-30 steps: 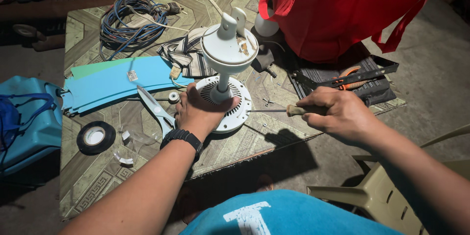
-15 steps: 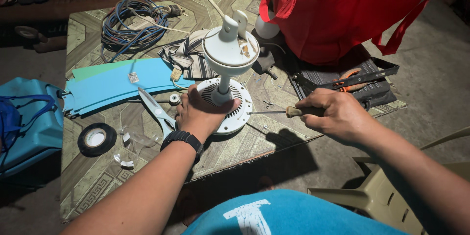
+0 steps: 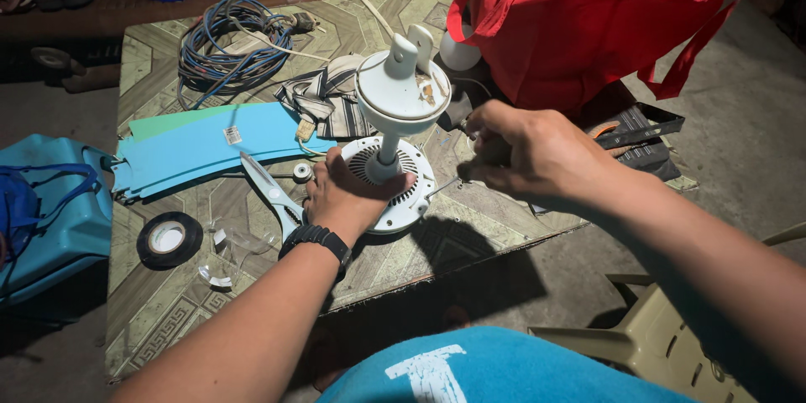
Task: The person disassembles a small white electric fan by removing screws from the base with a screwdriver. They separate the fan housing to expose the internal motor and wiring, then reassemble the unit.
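Observation:
A small white fan stands on the patterned tabletop (image 3: pixel 470 227), with its motor housing (image 3: pixel 401 94) on a short stem above a round vented base (image 3: pixel 410 200). My left hand (image 3: pixel 346 195), with a black watch on the wrist, grips the stem and the base's left side. My right hand (image 3: pixel 527 151) hovers just right of the housing, closed around a screwdriver. The screwdriver's thin shaft (image 3: pixel 445 186) points down-left at the base's right edge, and its handle is hidden in my fist.
A blue cable coil (image 3: pixel 225 52), striped cloth (image 3: pixel 323 99), curved blue sheets (image 3: pixel 201 144), scissors (image 3: pixel 270 191) and a black tape roll (image 3: pixel 168 239) lie to the left. A red bag (image 3: pixel 588 21) and a tool tray (image 3: pixel 642 130) sit on the right. A plastic chair (image 3: pixel 663 344) stands at the lower right.
My right hand has moved left and up with the screwdriver, from the table's right side to close beside the fan. My left hand keeps its hold on the fan.

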